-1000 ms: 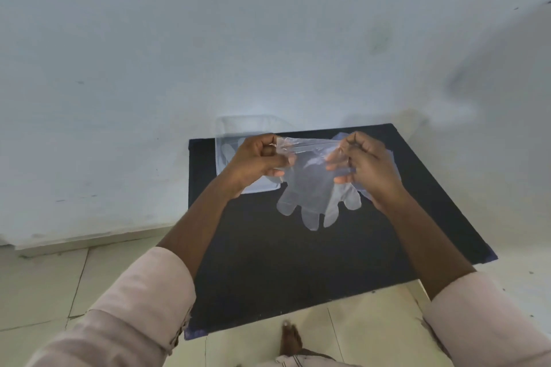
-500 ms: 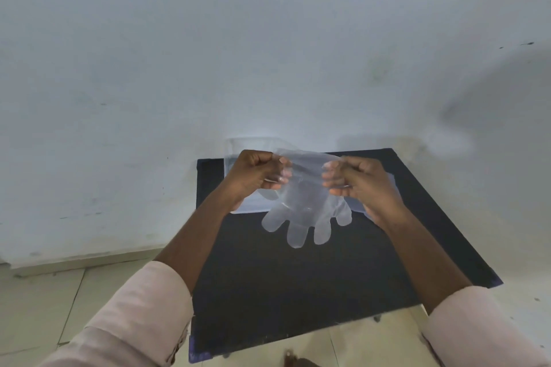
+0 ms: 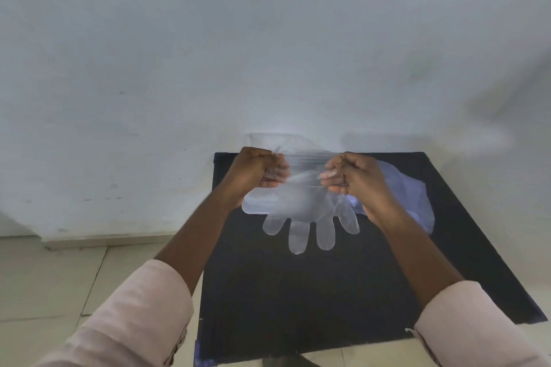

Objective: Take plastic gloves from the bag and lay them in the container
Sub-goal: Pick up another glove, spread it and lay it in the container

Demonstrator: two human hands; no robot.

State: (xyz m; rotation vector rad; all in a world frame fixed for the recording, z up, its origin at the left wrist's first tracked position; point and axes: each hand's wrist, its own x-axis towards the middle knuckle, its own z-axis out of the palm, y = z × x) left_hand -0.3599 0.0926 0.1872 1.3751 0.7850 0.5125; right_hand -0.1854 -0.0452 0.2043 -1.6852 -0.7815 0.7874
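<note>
Both hands are pinching the cuff of one clear plastic glove (image 3: 301,205), fingers curled closed on the film: left hand (image 3: 257,171) on the left edge of the cuff, right hand (image 3: 356,177) on the right edge, knuckles facing up. Cuff is stretching taut between the two grips. Glove is hanging in the air above the black table (image 3: 298,292), its fingers pointing down toward the camera. Forearms are reaching forward from pale pink sleeves (image 3: 140,316), elbows apart, wrists roughly level.

Count: one glove in hand; one clear container (image 3: 253,205) sitting at the far left of the table, behind the left hand; one translucent bag (image 3: 411,197) lying on the table behind the right hand. Whether more gloves are lying inside the container or bag, cannot tell. Two hands, two sleeves.

Writing: none legible on glove, bag or container.
</note>
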